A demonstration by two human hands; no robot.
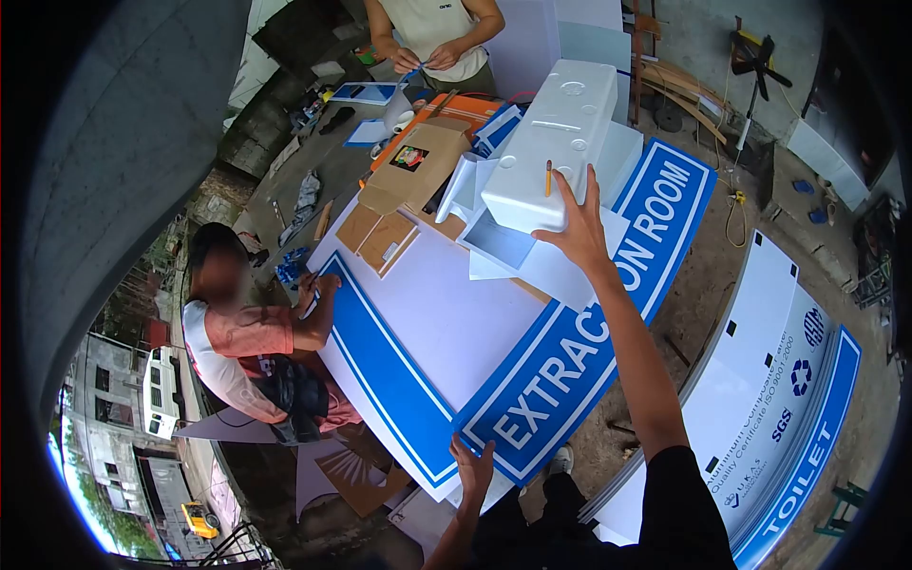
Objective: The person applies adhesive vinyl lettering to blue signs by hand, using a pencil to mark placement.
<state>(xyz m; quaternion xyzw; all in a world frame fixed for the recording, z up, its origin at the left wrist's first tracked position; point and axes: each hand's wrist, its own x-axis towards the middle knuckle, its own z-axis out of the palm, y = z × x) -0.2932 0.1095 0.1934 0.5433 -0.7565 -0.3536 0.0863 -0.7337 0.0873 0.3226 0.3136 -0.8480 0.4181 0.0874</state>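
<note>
A long blue sign (554, 418) with white letters lies across the near side of the table. At its near end, my left hand (469, 467) rests over the edge, thumb and fingers apart. My right arm stretches over the sign. The right hand (581, 233) lies with spread fingers against the near end of a white foam box (560, 123). Just beyond its fingertips, a short pencil-like orange stick (548, 178) shows against the box. Under the box are white sheets and a shallow white tray (499, 237).
Across the table stands a person (439, 38) with both hands together. On the left, another person (252, 342) leans over a blue strip (380, 370). Cardboard (418, 166) lies mid-table. White panels (760, 361) and a TOILET sign (807, 456) stand at right.
</note>
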